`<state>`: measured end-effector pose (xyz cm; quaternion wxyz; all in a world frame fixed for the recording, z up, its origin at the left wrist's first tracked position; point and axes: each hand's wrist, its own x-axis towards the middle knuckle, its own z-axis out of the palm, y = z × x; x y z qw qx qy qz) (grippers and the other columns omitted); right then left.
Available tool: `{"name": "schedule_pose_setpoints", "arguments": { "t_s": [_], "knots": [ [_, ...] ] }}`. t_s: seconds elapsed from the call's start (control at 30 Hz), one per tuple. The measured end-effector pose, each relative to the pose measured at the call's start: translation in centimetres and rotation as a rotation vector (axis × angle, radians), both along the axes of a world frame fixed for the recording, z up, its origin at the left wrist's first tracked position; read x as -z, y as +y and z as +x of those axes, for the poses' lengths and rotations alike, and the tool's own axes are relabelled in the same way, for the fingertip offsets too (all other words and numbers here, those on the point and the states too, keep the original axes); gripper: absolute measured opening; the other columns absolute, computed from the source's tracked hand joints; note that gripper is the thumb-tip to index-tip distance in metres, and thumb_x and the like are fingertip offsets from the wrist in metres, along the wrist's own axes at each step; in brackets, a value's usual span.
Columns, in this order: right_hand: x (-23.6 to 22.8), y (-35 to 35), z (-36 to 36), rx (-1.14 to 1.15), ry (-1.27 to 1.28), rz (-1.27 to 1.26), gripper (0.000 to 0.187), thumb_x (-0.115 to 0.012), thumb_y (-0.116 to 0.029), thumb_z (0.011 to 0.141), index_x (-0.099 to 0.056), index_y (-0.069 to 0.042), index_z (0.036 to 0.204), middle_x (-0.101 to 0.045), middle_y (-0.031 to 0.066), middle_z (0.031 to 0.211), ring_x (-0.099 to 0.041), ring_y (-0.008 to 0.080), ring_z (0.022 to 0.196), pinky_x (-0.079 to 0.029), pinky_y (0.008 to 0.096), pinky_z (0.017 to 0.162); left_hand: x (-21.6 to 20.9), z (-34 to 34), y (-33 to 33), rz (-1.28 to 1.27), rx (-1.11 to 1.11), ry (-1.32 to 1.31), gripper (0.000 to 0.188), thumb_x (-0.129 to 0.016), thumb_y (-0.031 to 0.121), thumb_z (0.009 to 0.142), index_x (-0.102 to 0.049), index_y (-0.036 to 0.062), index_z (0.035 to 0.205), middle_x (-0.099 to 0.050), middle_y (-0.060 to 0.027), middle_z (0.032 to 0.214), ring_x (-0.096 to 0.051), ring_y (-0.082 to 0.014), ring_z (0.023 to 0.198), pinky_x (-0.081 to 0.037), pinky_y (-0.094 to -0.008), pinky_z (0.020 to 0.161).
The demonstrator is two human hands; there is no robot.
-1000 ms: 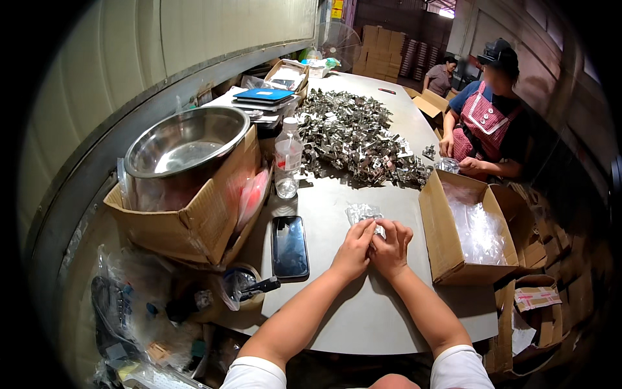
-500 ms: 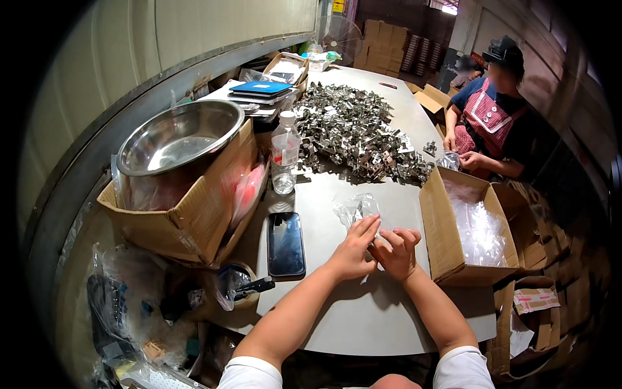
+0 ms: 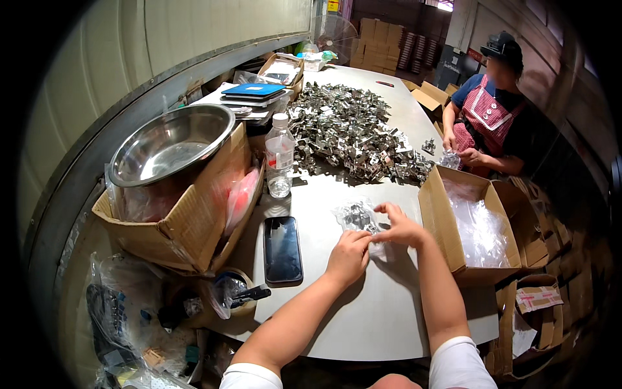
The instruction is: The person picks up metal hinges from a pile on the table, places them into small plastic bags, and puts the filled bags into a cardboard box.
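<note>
On the table before me lies a clear plastic bag [image 3: 356,215] with small dark metal parts inside. My left hand [image 3: 350,255] is closed at the near edge of the bag, its fingertips pinching the plastic. At the bag's right side, my right hand [image 3: 400,229] has its index finger and thumb spread apart, the thumb close to the left fingertips. Beyond the bag rises a large heap of small metal clips or brackets [image 3: 356,133].
A cardboard box [image 3: 442,223] of clear plastic bags stands at right. Leftward are a phone [image 3: 283,249], a water bottle [image 3: 279,159] and a steel basin [image 3: 172,146] on a carton [image 3: 175,236]. Across at right sits a co-worker [image 3: 487,117] handling a clear bag. A tape roll [image 3: 241,285] lies near left.
My right hand has opened and shifted slightly up, its fingers spreading. My left hand has drawn back toward me, leaving the metal parts in the bag more visible.
</note>
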<state>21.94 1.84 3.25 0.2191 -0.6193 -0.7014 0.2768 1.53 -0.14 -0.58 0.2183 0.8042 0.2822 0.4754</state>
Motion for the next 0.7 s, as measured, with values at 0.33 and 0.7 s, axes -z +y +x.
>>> {"name": "schedule_pose_setpoints", "arguments": {
  "t_s": [0.33, 0.7],
  "knots": [
    [-0.1, 15.8, 3.8, 0.884, -0.248, 0.155, 0.046, -0.057, -0.040, 0.086, -0.053, -0.018, 0.126, -0.031, 0.0103, 0.137, -0.027, 0.0359, 0.126, -0.023, 0.0553, 0.103, 0.9, 0.5, 0.3, -0.053, -0.123, 0.327, 0.031, -0.063, 0.000, 0.072, -0.068, 0.0108, 0.100, -0.058, -0.0040, 0.115, -0.052, -0.0269, 0.107, -0.052, -0.0376, 0.083],
    [1.4, 15.3, 7.5, 0.700, -0.292, -0.062, 0.049, -0.085, -0.048, 0.053, -0.073, -0.020, 0.091, -0.046, 0.0195, 0.122, -0.039, 0.0382, 0.111, -0.036, 0.0416, 0.095, -0.2, 1.0, -0.1, -0.041, -0.032, 0.467, 0.051, -0.059, -0.005, 0.070, -0.062, 0.0165, 0.116, -0.052, -0.0012, 0.126, -0.049, -0.0285, 0.113, -0.051, -0.0391, 0.086]
  ]
}}
